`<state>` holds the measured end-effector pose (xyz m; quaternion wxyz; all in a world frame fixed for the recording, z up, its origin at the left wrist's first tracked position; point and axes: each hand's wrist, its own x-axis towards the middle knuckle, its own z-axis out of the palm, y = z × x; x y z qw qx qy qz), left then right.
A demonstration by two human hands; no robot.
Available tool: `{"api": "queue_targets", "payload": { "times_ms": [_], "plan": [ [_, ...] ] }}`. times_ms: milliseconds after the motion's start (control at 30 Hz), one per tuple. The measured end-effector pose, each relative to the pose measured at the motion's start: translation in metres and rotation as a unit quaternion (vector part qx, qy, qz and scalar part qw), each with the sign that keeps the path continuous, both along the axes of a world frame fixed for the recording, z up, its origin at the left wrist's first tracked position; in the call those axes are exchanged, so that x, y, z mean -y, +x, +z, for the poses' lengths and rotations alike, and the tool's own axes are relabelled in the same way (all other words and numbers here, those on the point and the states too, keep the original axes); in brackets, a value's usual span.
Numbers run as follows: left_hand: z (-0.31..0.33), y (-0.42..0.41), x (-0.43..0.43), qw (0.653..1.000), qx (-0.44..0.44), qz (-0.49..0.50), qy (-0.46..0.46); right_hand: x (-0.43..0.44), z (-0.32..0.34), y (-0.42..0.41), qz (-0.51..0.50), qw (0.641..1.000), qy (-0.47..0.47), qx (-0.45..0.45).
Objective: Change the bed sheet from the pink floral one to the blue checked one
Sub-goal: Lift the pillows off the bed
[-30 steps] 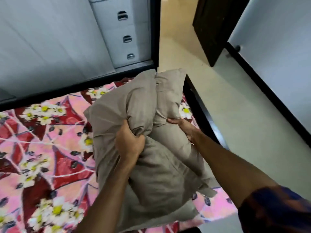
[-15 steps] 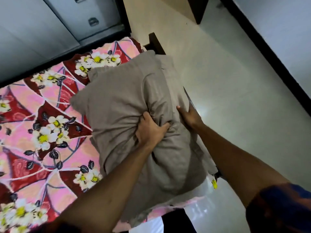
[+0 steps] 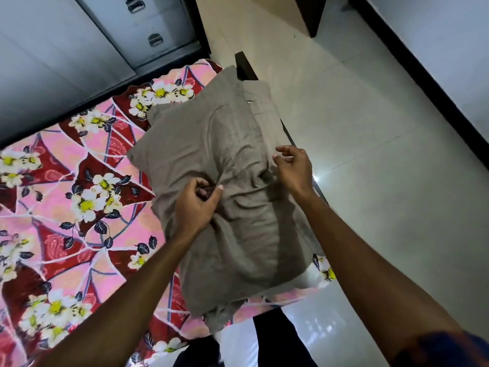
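Head view, the only view supplied.

The pink floral sheet (image 3: 79, 197) is spread on the bed and not yet stripped. The blue checked sheet is not in view.

A grey-brown pillow (image 3: 225, 154) lies on the sheet at the bed's right margin, directly ahead of both hands. Its long axis runs away from the person toward the drawer cabinet (image 3: 148, 27), roughly parallel with the dark bed frame (image 3: 244, 67). A second pillow (image 3: 263, 102) of the same colour shows beneath it on the floor side. The near end overhangs the bed edge above the tiled floor (image 3: 370, 154).

The left hand (image 3: 197, 205) is on the pillow's middle with its fingers curled. It appears to pinch a gather of the cover, since creases radiate from that spot, though the hand itself hides the contact.

The right hand (image 3: 293, 168) is at the pillow's floor-side edge. Its fingers are loosely spread and grip nothing, and whether they touch the cloth cannot be told.

Assessment: the task is at an early stage. The sheet's open expanse lies to the left of the pillows, nearer the left hand. The corner under them cannot come free until both pillows are lifted clear. The stack sits close to the edge and could slide to the floor.
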<state>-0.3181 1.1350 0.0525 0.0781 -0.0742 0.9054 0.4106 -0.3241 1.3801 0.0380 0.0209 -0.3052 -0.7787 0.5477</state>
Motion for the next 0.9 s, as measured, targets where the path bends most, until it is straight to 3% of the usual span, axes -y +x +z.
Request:
{"api": "queue_targets", "payload": {
  "times_ms": [100, 233, 367, 500, 633, 767, 900],
  "plan": [
    [0.008, 0.008, 0.041, 0.999, 0.019, -0.015, 0.038, 0.028, 0.028, 0.005, 0.039, 0.997, 0.030, -0.054],
    [0.013, 0.043, 0.107, 0.998, 0.070, -0.010, 0.000, 0.081, 0.055, 0.011, 0.072, 0.993, 0.019, -0.089],
    [0.011, 0.089, 0.187, 0.989, 0.134, 0.057, 0.013, 0.162, 0.050, 0.024, 0.146, 0.985, -0.082, -0.047],
    [-0.004, 0.149, 0.285, 0.978, 0.171, 0.113, 0.023, 0.264, 0.018, 0.055, 0.227, 0.971, -0.076, 0.010],
    [-0.025, 0.212, 0.399, 0.961, 0.185, 0.194, 0.064, 0.398, -0.002, 0.100, 0.353, 0.932, -0.036, 0.073],
    [-0.055, 0.277, 0.527, 0.939, 0.183, 0.257, 0.133, 0.557, -0.027, 0.147, 0.498, 0.858, 0.048, 0.115],
    [-0.075, 0.343, 0.631, 0.917, 0.205, 0.313, 0.141, 0.697, -0.051, 0.197, 0.563, 0.808, 0.054, 0.165]
  ]
}}
